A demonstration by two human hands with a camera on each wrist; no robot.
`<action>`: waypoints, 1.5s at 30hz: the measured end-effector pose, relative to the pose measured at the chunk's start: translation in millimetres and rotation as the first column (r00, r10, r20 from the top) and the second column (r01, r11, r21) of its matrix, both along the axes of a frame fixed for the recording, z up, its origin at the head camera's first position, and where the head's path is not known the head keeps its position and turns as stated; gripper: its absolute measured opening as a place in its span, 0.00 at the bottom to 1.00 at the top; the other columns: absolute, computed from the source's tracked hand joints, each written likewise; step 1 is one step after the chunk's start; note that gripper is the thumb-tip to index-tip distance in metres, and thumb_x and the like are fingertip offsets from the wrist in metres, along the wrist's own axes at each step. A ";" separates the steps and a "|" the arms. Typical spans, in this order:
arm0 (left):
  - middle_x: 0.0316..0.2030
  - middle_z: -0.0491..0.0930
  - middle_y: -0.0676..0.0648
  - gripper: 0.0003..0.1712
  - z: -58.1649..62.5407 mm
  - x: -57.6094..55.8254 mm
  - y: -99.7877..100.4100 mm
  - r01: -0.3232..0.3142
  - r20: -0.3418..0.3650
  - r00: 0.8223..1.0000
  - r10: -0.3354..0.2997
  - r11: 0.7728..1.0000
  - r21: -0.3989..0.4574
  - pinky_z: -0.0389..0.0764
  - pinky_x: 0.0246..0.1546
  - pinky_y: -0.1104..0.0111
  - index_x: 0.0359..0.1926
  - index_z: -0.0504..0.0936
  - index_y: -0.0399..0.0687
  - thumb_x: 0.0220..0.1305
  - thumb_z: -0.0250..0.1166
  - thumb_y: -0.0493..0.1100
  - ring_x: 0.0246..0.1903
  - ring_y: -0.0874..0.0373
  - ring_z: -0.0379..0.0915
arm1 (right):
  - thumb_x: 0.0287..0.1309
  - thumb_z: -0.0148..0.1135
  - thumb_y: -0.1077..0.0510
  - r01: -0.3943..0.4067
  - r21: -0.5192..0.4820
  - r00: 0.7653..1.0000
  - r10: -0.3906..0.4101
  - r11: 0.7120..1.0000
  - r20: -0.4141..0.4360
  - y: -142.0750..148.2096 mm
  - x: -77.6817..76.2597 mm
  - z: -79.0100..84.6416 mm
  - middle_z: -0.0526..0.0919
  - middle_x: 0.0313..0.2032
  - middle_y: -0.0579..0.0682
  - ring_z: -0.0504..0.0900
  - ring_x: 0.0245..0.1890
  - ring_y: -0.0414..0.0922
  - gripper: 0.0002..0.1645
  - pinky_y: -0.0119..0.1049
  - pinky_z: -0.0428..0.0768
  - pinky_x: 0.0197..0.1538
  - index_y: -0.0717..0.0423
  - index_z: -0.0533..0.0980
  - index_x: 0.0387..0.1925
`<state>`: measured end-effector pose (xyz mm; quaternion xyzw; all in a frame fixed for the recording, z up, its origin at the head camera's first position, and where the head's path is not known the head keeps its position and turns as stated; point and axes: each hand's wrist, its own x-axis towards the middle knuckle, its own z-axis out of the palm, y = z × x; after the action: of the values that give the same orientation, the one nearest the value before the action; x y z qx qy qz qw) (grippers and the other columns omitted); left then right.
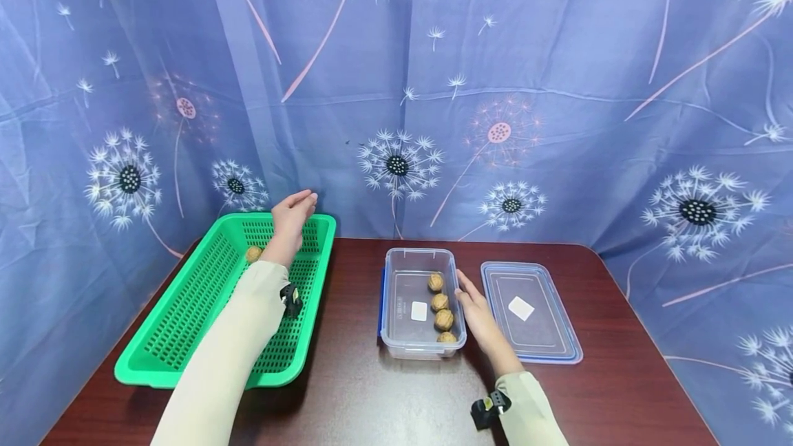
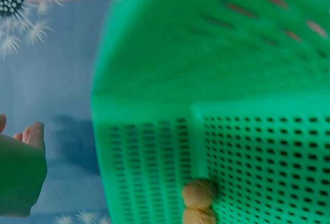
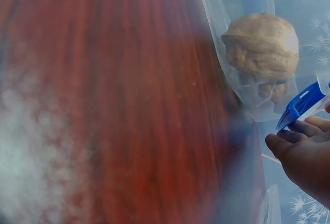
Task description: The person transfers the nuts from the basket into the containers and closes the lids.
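Observation:
My left hand [image 1: 292, 220] is raised above the far end of the green basket [image 1: 210, 222], fingers close together and pointing to the right. No object shows at its fingertips in the left wrist view. Two walnuts [image 2: 199, 193] sit touching in a corner of the basket there; the head view shows one walnut [image 1: 253, 254] beside the wrist. My right hand [image 1: 480, 315] rests along the right side of a clear plastic container [image 1: 403, 267], fingers extended at its wall. Inside, several walnuts [image 1: 440, 302] form a row along that same side.
A clear lid [image 1: 539, 336] with a white label lies flat on the dark wooden table [image 1: 353, 391], right of my right hand. A blue latch flap [image 1: 381, 301] hangs at the container's left side. Behind the table hangs a blue dandelion-patterned curtain [image 1: 347, 177].

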<state>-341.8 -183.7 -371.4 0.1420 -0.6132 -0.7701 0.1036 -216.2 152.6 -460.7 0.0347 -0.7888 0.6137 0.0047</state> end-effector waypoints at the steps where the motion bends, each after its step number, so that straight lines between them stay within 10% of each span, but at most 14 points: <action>1: 0.47 0.79 0.48 0.25 -3.0 0.4 -3.8 -0.003 0.005 1.000 0.003 1.000 -0.012 0.75 0.57 0.69 0.62 0.75 0.39 0.65 0.64 0.39 0.41 0.61 0.78 | 0.71 0.39 0.67 -0.002 0.003 1.000 0.002 1.000 -0.002 -0.2 0.1 0.7 0.56 0.69 0.67 0.54 0.69 0.63 0.29 0.56 0.51 0.71 0.70 0.53 0.70; 11: 0.63 0.70 0.41 0.24 -26.9 5.1 -33.3 -0.082 0.028 0.996 0.084 0.995 -0.050 0.72 0.61 0.66 0.63 0.73 0.38 0.66 0.62 0.38 0.61 0.50 0.69 | 0.72 0.40 0.63 -0.001 -0.008 1.000 0.001 1.000 -0.011 8.8 -21.0 -33.0 0.56 0.71 0.62 0.53 0.71 0.60 0.30 0.54 0.50 0.72 0.63 0.54 0.72; 23: 0.64 0.69 0.42 0.24 -54.3 11.9 -49.4 -0.147 0.151 0.975 0.161 0.984 -0.101 0.71 0.62 0.64 0.63 0.73 0.41 0.67 0.61 0.37 0.59 0.52 0.68 | 0.70 0.40 0.67 -0.010 -0.024 1.000 0.011 1.000 0.012 3.6 -11.4 -9.0 0.56 0.69 0.67 0.53 0.69 0.64 0.29 0.58 0.51 0.71 0.69 0.54 0.71; 45: 0.65 0.65 0.40 0.25 -87.0 24.8 -61.7 -0.168 0.256 0.947 0.195 0.978 -0.125 0.65 0.66 0.59 0.62 0.73 0.38 0.63 0.59 0.30 0.67 0.47 0.58 | 0.72 0.40 0.63 0.004 -0.013 1.000 -0.004 1.000 -0.008 8.0 -18.2 -31.8 0.57 0.70 0.63 0.55 0.70 0.60 0.30 0.55 0.51 0.72 0.63 0.53 0.72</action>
<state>-317.0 -245.4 -458.4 0.2949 -0.6444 -0.6988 0.0975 -234.4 160.6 -492.5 0.0356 -0.7848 0.6186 0.0094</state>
